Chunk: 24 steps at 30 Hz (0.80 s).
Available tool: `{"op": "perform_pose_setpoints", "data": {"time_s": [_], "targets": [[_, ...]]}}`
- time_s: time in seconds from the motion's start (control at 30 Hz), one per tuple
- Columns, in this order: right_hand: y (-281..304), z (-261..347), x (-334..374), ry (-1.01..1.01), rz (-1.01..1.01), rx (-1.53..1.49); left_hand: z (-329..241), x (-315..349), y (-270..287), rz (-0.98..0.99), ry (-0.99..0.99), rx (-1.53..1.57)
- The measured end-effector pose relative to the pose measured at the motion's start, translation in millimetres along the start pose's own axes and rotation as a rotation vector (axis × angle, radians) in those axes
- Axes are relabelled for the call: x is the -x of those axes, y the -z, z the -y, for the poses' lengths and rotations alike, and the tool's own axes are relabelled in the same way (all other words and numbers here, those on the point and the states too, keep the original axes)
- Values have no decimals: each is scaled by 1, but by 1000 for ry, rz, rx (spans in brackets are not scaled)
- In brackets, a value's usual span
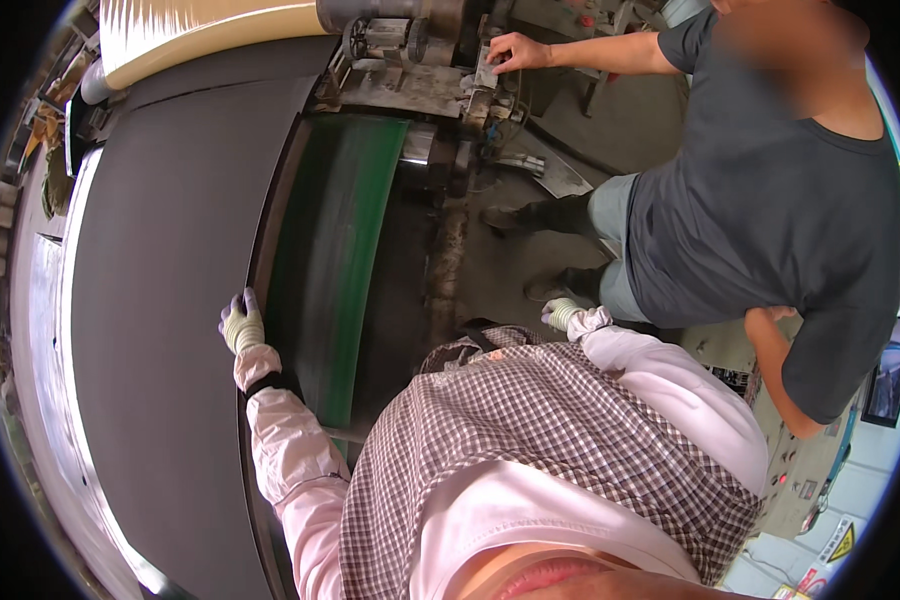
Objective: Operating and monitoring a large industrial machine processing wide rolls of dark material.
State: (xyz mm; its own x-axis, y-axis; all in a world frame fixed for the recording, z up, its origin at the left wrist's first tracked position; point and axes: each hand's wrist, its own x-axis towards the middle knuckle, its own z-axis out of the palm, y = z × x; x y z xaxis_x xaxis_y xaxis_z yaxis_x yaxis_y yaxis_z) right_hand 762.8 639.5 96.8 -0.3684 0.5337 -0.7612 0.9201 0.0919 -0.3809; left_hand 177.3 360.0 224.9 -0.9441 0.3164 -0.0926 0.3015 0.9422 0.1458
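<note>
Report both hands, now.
Left hand: gloved, fingers resting on the edge of the dark sheet, not gripping.
Right hand: gloved, mostly hidden behind the sleeve; cannot tell.

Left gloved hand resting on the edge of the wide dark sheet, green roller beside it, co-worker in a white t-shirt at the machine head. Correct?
Not quite: the co-worker's t-shirt is dark grey, not white, as the head view shows. The gloved left hand does rest on the wide dark sheet's edge, beside the green roller.

Right hand (566, 314) mostly hidden behind its pink sleeve (660, 375); co-worker's face blurred; cream roll (210, 25) cut off by top edge.
</note>
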Motion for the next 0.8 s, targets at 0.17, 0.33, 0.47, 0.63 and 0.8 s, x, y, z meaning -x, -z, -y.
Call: {"op": "perform_pose_setpoints", "data": {"time_s": [0.17, 0.33, 0.47, 0.63, 0.8], "targets": [[4, 9, 3, 7, -56, -114, -1, -24, -19, -4, -212, 546], [13, 28, 12, -10, -43, -73, 109, 11, -26, -250, -20, 168], [18, 22, 11, -27, 2, -51, 214, 73, -16, -109, 459, 1], [20, 23, 9, -38, 19, -32, 250, 108, -13, -38, 547, -1], [23, 57, 17, -32, -9, 138, 190, 85, -7, -51, 321, -1]]}}
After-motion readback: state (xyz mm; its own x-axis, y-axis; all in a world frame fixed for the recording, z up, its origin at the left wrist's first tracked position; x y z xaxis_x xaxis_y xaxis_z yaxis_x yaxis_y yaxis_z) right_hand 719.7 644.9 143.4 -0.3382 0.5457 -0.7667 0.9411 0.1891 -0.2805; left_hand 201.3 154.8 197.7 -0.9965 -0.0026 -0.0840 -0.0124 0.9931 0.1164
